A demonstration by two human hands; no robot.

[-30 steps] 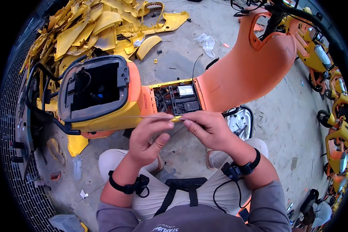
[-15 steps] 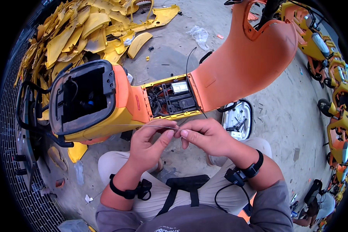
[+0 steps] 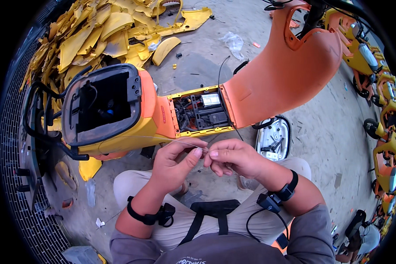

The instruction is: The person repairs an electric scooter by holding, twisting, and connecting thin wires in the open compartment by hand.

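My left hand [image 3: 176, 163] and my right hand [image 3: 233, 157] meet fingertip to fingertip in front of my knees. Between them they pinch a thin pale wire [image 3: 163, 139] that runs off to the left across the scooter's side. Just beyond the hands lies an orange and yellow scooter body [image 3: 141, 114] with its seat well open. Its floor compartment [image 3: 201, 111] is uncovered, showing black wiring and a small white module. A thin black cable [image 3: 219, 72] rises from that compartment.
A heap of broken yellow plastic panels [image 3: 101, 31] fills the far left. The orange front shield [image 3: 286, 70] rises at right. A white-rimmed cover with tools [image 3: 273, 138] lies by my right knee. More orange and yellow scooters [image 3: 383, 132] line the right edge.
My hands have drawn back from the open compartment toward my lap, and the thin wire now stretches between my fingertips. The view has tilted slightly.
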